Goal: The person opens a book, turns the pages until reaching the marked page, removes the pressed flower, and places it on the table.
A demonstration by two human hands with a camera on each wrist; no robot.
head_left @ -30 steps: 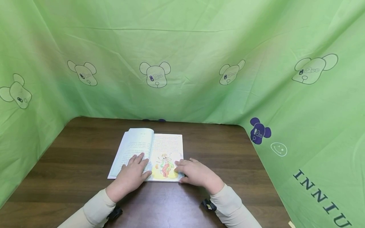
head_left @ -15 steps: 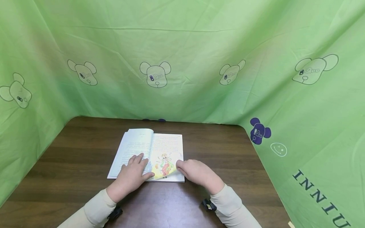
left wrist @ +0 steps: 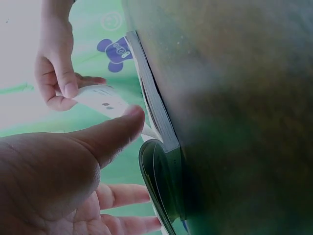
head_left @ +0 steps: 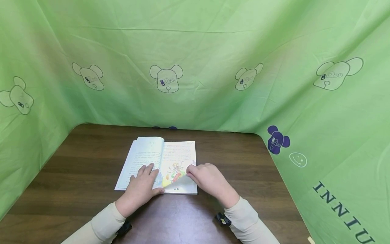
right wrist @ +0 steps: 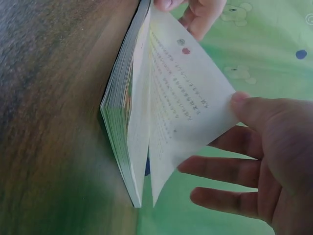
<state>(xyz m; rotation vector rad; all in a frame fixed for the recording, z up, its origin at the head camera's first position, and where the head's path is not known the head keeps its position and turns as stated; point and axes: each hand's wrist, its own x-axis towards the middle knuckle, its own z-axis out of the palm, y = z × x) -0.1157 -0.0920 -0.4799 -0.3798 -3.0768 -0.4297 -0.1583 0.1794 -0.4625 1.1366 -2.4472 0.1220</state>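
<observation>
An open book [head_left: 178,150] lies on the table, text on its left page and a coloured picture low on its right page. My left hand [head_left: 141,186] rests with fingers spread on the left page, its thumb reaching over the fold at the lower edge. My right hand [head_left: 210,179] pinches the lower right corner of the right-hand page between thumb and forefinger. In the right wrist view that page [right wrist: 190,83] stands lifted off the stack, its printed underside showing, while the other fingers are held apart behind it.
The brown wooden table [head_left: 91,156] extends around the book. A green cloth [head_left: 207,40] printed with bear heads hangs behind and at both sides. Dark wrist cameras [head_left: 223,219] are strapped under both sleeves.
My right hand has gone from lying on the right page's edge to pinching its corner and raising it up and leftward. My left hand stays nearly in place.
</observation>
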